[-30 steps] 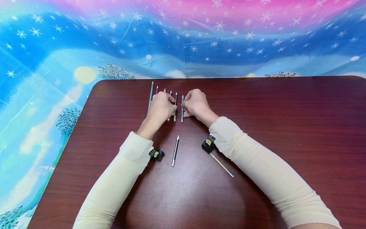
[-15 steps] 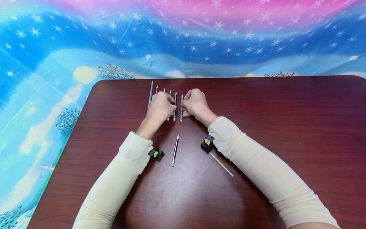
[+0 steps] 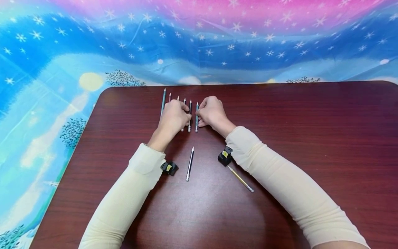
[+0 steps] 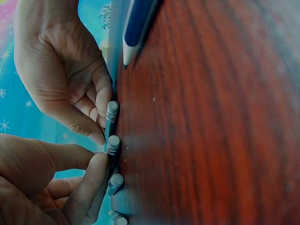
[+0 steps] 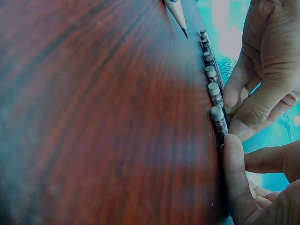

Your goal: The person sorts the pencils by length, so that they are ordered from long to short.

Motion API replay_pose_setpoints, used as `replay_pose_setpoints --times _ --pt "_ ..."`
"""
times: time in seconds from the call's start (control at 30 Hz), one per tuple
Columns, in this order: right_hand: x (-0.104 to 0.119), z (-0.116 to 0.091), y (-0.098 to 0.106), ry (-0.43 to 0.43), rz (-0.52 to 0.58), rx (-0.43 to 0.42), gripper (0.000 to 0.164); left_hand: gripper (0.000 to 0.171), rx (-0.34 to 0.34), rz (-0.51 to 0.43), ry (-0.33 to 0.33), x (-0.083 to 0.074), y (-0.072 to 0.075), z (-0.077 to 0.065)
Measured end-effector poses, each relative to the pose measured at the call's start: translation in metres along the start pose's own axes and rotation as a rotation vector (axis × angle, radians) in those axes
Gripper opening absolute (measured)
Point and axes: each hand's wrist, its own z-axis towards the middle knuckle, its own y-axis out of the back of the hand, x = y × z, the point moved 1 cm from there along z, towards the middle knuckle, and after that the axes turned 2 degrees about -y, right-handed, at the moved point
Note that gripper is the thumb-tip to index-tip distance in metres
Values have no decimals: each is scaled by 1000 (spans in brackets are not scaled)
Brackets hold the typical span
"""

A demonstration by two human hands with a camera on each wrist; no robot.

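In the head view, several pencils lie side by side in a row near the table's far edge. My left hand [image 3: 174, 116] reaches over the row and partly hides it. Its thumb and index finger pinch a black pencil [image 3: 190, 103]. Close by on the right, my right hand [image 3: 212, 112] holds a teal pencil [image 3: 197, 119], the last of the row, with curled fingers. A narrow gap separates these two pencils. The left wrist view shows the eraser ends, including the black pencil's eraser [image 4: 113, 143]. From the right wrist, the teal pencil's eraser [image 5: 216, 112] appears nearest.
Nearer the body, a dark striped pencil [image 3: 190, 164] lies alone on the brown table [image 3: 298, 138]. A gold pencil [image 3: 240, 179] lies slanted beside the right forearm, its tip close to the wrist camera [image 3: 225, 156]. A patterned cloth [image 3: 199, 41] hangs behind the table.
Both hands stay at the same two pencils, with almost no movement. The whole view shifts very slightly; the row and the loose pencils keep their places.
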Motion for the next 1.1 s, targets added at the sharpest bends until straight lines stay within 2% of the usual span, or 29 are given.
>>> replay_pose_setpoints --times 0.8,1.1 --pt "-1 1 0 23 19 6 5 19 8 -22 3 0 0 -1" --pt "-1 0 0 36 16 2 7 20 27 -41 23 -2 0 0"
